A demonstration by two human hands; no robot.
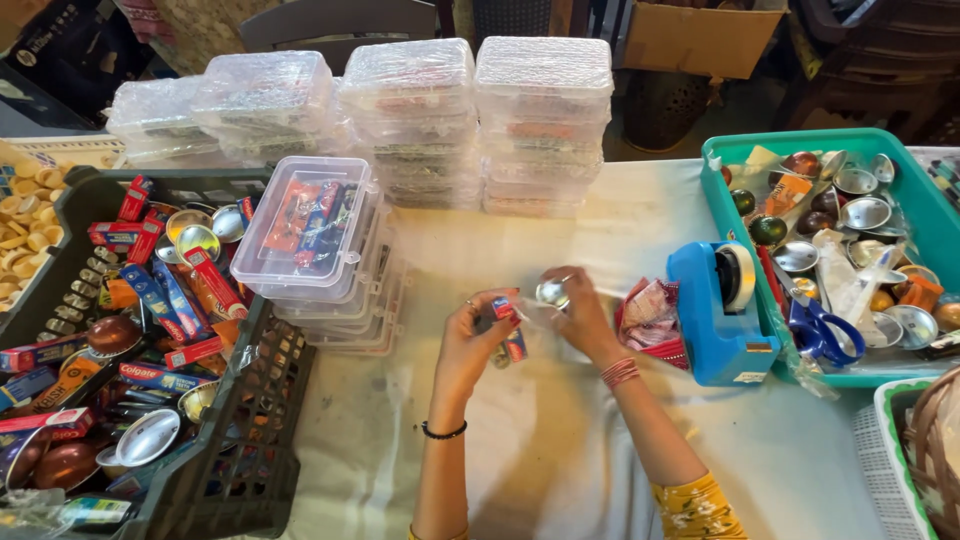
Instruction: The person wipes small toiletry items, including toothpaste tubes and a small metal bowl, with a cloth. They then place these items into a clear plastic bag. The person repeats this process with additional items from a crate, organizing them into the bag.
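My left hand (472, 340) grips a small red and blue box (511, 328) together with the edge of a clear plastic bag (530, 312). My right hand (583, 312) holds a small shiny metal bowl (552, 291) at the bag's mouth. Both hands meet over the white table cloth (560, 440) in the middle. A black band sits on my left wrist and red threads on my right wrist.
A dark crate (235, 440) at left holds small boxes, metal bowls and spoons. Clear plastic boxes (310, 225) lean on it, with wrapped stacks (540, 120) behind. A blue tape dispenser (715, 310), blue scissors (822, 335) and a teal tray (720, 155) stand at right.
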